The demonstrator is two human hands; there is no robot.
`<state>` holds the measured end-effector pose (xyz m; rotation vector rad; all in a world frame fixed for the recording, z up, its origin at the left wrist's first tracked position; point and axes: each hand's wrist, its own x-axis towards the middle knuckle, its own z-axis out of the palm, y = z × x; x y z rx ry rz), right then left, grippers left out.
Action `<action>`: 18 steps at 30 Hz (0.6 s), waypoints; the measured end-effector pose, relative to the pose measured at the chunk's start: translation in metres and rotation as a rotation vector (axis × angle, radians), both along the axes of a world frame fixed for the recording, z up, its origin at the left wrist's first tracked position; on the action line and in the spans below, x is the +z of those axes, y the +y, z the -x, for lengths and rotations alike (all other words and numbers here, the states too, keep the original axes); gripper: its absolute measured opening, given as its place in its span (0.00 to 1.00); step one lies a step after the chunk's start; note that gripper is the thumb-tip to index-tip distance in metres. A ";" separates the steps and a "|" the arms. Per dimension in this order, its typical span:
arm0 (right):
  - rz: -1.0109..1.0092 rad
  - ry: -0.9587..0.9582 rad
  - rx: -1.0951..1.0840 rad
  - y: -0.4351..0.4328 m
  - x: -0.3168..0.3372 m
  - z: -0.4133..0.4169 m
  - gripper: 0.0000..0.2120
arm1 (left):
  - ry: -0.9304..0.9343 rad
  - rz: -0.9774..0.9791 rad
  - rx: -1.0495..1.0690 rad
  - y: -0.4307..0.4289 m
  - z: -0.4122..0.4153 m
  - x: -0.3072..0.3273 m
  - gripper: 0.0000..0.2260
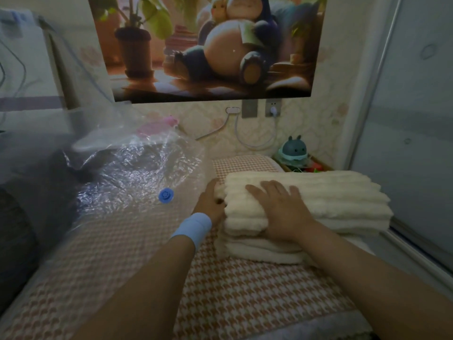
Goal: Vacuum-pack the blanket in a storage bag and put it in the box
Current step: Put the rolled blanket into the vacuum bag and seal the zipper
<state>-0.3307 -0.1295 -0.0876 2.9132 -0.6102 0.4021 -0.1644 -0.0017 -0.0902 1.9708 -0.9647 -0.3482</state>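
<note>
2 forearms [152,278] are shown uncovered. 1 light blue, soft-looking band [192,228] is worn snugly just behind the left hand [210,202]. The right hand [282,212] is left bare.

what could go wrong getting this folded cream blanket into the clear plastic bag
The folded cream ribbed blanket is a loose stack, right hand flat on top, left hand at its end; lifting may unfold it.
The crumpled clear plastic storage bag shows no open mouth, so the blanket may snag.

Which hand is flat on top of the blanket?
The right hand, palm down on top of the blanket. The left hand, with the blue wristband, holds the blanket's end instead.
</note>
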 end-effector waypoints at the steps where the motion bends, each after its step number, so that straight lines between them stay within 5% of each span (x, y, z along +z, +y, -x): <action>1: -0.008 -0.029 0.021 -0.003 0.002 0.004 0.47 | -0.032 -0.019 -0.007 0.000 0.000 -0.002 0.31; 5: 0.004 -0.227 0.016 -0.008 -0.005 0.009 0.40 | -0.166 -0.222 -0.029 0.002 0.001 -0.010 0.13; 8: 0.132 -0.170 0.032 0.009 -0.038 0.008 0.45 | -0.164 -0.399 -0.088 0.005 0.009 -0.009 0.12; 12: 0.198 -0.010 0.048 0.022 -0.065 0.008 0.62 | 0.176 -0.245 0.043 0.005 0.016 0.003 0.16; 14: 0.218 0.010 -0.005 0.028 -0.061 0.008 0.62 | 0.410 -0.119 0.067 0.004 0.026 0.007 0.24; 18: 0.237 0.057 -0.129 0.034 -0.058 -0.005 0.57 | 0.537 -0.206 0.044 0.000 0.037 -0.005 0.38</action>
